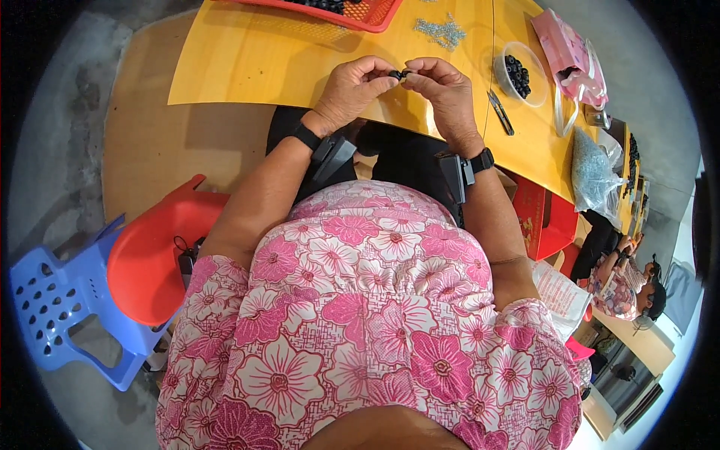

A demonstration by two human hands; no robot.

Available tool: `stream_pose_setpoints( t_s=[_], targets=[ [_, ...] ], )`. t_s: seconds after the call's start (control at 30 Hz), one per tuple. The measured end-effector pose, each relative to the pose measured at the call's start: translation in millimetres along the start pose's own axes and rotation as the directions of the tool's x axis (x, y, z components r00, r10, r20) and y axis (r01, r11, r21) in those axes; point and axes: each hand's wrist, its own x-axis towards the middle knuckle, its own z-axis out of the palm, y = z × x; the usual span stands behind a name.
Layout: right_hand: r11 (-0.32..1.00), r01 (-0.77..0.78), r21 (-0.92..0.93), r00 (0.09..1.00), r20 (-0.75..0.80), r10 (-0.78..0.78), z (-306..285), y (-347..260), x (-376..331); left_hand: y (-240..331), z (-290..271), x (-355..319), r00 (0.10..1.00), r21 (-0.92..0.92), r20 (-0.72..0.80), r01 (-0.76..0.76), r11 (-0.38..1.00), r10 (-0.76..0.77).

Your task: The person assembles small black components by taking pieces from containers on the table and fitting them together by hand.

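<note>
Yellow worktop before us: our left hand and right hand pinch 1 small black ring between closed fingertips above its near edge. Many black rings wait in the clear bowl far right, so much seems left.

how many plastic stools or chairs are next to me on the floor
2: a red plastic stool right beside your left arm, and a blue plastic chair with holes further left, touching it. Others may be hidden behind your body.
</note>
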Motion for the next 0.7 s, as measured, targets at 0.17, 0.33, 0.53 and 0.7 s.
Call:
stream_pose_setpoints(
  t_s=[0.17, 0.33, 0.53, 0.7],
  targets=[
    [1.0, -0.007, 0.001, 1.0, 0.008, 0.007, -1.3, 0.9, 0.0, -1.8, 0.6, 0.0, 1.0, -0.016, 0.0, -0.004, 1.0, 0.004],
    [1.0, -0.006, 0.008, 1.0, 0.016, 0.006, -3.2, 2.8, 1.5, 0.2, 0.7, 0.0, 1.0, 0.028, 0.001, 0.002, 1.0, -0.002],
    [0.998, 0.012, -0.067, 1.0, 0.025, -0.011, -5.2, 3.4, 3.3, 1.6, 2.1, -0.4, 1.0, 0.07, -0.005, -0.018, 0.997, 0.019],
    [0.99, 0.052, -0.129, 0.998, 0.046, -0.047, -4.4, 3.5, 4.5, 3.9, 3.6, -0.5, 0.999, 0.117, -0.029, -0.024, 0.993, 0.028]
  ],
)
